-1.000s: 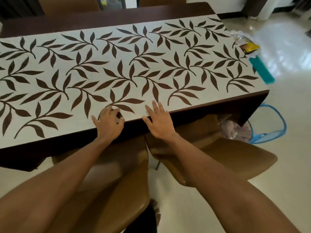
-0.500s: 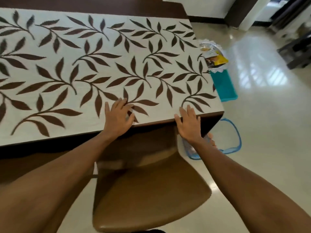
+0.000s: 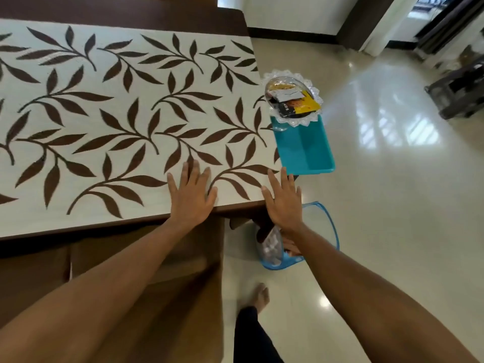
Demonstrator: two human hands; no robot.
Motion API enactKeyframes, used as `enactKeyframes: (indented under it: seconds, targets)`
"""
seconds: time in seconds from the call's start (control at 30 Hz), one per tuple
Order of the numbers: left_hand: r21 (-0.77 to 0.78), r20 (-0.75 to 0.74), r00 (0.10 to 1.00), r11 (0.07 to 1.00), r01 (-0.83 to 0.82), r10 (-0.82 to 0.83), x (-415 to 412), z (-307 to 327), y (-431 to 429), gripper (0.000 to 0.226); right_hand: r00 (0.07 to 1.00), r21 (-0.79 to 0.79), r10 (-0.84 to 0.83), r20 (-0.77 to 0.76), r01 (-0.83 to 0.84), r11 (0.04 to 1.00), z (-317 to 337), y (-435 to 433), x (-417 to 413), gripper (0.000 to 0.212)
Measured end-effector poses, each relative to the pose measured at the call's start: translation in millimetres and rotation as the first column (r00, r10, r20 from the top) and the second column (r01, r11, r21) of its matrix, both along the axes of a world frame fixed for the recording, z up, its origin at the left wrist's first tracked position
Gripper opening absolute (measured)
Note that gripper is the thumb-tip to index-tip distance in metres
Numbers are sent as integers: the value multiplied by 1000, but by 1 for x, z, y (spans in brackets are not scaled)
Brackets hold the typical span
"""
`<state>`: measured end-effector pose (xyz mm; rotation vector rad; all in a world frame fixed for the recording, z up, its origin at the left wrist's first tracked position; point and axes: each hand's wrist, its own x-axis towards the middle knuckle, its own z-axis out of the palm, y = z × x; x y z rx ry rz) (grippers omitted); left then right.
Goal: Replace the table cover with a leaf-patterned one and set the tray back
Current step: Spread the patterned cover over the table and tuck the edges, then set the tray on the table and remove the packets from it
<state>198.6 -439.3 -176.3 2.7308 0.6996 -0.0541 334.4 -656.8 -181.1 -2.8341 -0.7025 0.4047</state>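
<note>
Standing at the table's near long side, a bare foot (image 3: 262, 297) on the glossy floor, the person leans over a brown chair (image 3: 146, 271) pushed under the table's edge. A blue-rimmed mesh basket (image 3: 328, 231) with something crumpled in it sits on the floor below the table's near right corner.

Both hands lie flat on the leaf-patterned cover (image 3: 117, 113), gripping nothing. The left hand (image 3: 192, 197) presses down just inside the table's near edge, fingers straight and fanned. The right hand (image 3: 284, 203) rests on the near right corner with its fingers straight and a little apart, its heel hanging past the edge.

The cover looks smooth and matte, pale cream with dark brown leafy sprigs. It lies flat over most of the table, leaving a strip of dark wood (image 3: 131, 9) bare along the far side.

The teal tray (image 3: 303, 150) sits just off the table's right end, straight ahead of the right hand's fingertips, so that hand is the nearer one. It is a shallow, hard-looking plastic rectangle, its long axis running along the table's short end. I cannot tell what holds it up. A clear glass dish (image 3: 311, 120) with a scalloped rim rests on its far half, holding packets. That load would probably make the tray top-heavy at the far end when it is lifted.
</note>
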Motion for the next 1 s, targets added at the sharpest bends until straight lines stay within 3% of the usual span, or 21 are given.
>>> enactKeyframes:
  seconds: [0.1,0.33,0.43,0.67,0.8,1.0]
  targets:
    - [-5,-15,996,996,-90,90,20,2,-32,59,997,69,66,-34,-63,996,-5,-41,16,59]
    - [-86,-13,976,972,-219,219,58,16,-82,57,922,267,381,-66,-352,897,14,1,45,60]
    - [-104,27,983,979,-178,181,65,20,-95,49,928,344,296,-225,-209,915,5,-5,60,57]
    - [-127,97,992,989,-72,85,103,28,-105,35,940,396,195,-279,-72,916,-7,-56,103,46]
    - [-183,200,980,983,17,20,158,29,-92,33,930,440,26,-367,148,886,-13,-52,157,39]
    - [-290,314,949,949,126,-30,292,26,-47,34,907,352,-153,-393,302,886,-22,-32,276,30]
